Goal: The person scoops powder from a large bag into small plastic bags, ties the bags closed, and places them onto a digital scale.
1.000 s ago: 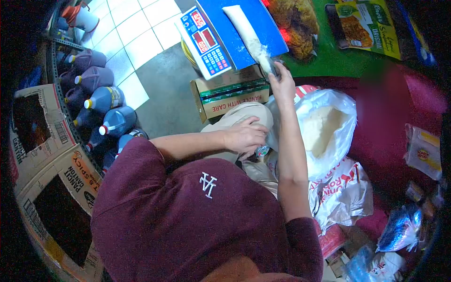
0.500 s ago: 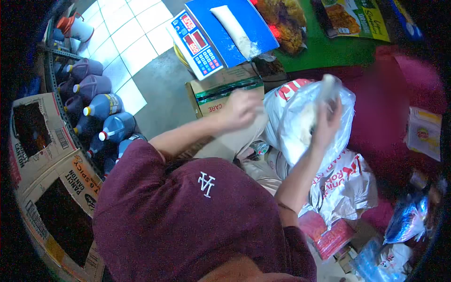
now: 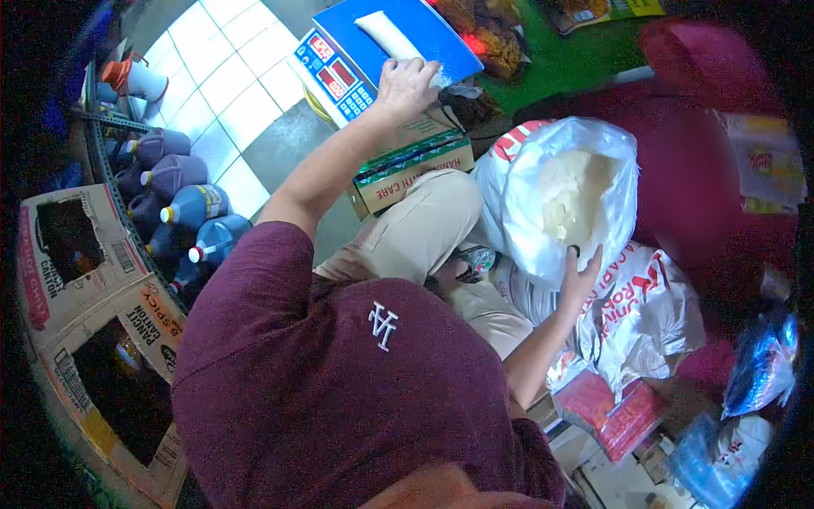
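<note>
A long, narrow packet of white powder [image 3: 384,36] lies on the blue top of the digital scale [image 3: 346,75]. The fingers of my left hand [image 3: 407,89] are closed round its lower end, which they partly hide. An open plastic-lined sack [image 3: 623,170] of pale powder [image 3: 575,191] stands to the right. My right hand [image 3: 580,276] is at the sack's near edge, thumb and fingers apart. A small dark thing shows by its fingertips, too small to make out.
Below the scale is a cardboard box [image 3: 415,174]. Jugs of dark liquid [image 3: 195,206] and cut cartons [image 3: 127,310] line the left. A printed bag [image 3: 644,314] and red packets [image 3: 615,416] lie at the lower right. Brown bagged goods [image 3: 492,34] sit beside the scale.
My right hand has gone from the packet's end to the sack's near edge, carrying a blurred object midway. My left hand has risen from my lap to the packet. The view has shifted.
</note>
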Available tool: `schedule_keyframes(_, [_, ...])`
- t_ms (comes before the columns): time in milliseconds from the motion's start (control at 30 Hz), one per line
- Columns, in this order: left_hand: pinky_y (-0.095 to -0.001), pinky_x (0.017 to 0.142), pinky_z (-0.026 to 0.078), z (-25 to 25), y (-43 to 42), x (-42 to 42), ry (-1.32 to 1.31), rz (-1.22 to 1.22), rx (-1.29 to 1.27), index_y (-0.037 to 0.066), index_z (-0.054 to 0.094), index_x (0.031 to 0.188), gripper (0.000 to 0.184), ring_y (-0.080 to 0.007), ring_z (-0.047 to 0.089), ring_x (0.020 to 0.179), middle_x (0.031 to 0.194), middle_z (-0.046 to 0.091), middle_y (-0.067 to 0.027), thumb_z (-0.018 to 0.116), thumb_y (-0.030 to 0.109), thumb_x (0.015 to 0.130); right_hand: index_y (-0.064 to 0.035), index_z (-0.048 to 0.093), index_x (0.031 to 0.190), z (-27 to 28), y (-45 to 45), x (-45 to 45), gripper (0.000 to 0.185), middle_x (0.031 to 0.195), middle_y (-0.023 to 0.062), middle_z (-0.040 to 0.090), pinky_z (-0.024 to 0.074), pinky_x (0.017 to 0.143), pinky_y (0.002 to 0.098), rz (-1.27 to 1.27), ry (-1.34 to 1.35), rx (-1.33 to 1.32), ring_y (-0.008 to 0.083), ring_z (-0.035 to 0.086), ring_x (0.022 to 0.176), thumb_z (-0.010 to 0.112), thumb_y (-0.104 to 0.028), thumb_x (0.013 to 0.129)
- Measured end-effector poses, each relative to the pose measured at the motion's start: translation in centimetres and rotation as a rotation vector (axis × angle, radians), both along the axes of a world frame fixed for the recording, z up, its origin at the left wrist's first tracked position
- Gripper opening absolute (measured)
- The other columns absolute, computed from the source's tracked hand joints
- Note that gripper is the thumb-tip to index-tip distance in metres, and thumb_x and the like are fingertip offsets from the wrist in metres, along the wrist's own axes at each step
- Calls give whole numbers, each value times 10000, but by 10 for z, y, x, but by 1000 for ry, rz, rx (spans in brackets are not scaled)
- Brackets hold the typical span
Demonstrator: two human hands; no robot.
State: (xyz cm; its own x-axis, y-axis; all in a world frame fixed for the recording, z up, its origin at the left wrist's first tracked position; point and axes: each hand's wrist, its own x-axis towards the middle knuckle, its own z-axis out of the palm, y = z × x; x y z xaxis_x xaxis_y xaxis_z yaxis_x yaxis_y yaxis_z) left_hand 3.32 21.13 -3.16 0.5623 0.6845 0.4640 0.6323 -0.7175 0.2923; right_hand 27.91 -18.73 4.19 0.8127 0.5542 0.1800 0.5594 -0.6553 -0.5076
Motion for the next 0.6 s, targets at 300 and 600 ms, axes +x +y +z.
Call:
schedule_keyframes(300, [-461,612,520,30,40,11,-115,-33,-56,106,574,892,96,-336,654,735,792,654,-144,558,182,835,-3,367,1392,25,-48,-31,633,1350,211,431,396,966,392,-140,127,176,336,470,1170,655,-170,854])
schedule_keyframes(600, [-387,694,518,215,-85,34,-379,-575,-349,24,654,933,192,-326,660,792,831,661,-190,567,168,842,3,454,1328,84,-32,-90,549,1349,185,459,302,1062,386,62,26,362,286,428,1245,657,-105,829])
